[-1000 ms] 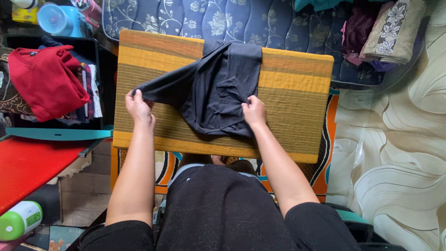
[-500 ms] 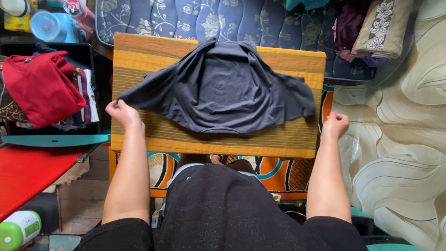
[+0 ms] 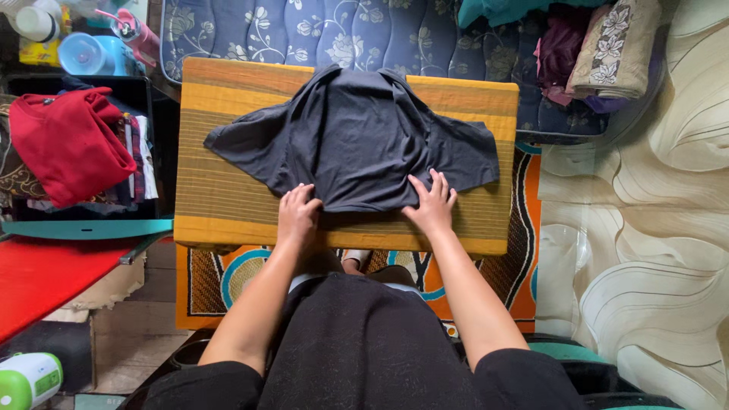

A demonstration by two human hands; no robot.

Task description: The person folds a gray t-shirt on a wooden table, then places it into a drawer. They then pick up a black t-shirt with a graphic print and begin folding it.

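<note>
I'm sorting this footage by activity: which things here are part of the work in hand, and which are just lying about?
In hand:
- dark grey shirt, spread flat
- yellow striped board under it
- left hand and right hand, pressing the shirt's near hem

Lying about:
- red garment
- blue floral mattress
- folded fabrics
- blue cup
- green and white bottle

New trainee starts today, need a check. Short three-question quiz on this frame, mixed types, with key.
1. True or false: the dark grey shirt lies spread with both sleeves out on the yellow striped board.
2. Where does the left hand rest? A) a sleeve B) the shirt's near edge C) the red garment
3. The right hand lies ____ on the shirt: flat or fisted?

Key: 1 true; 2 B; 3 flat
</note>
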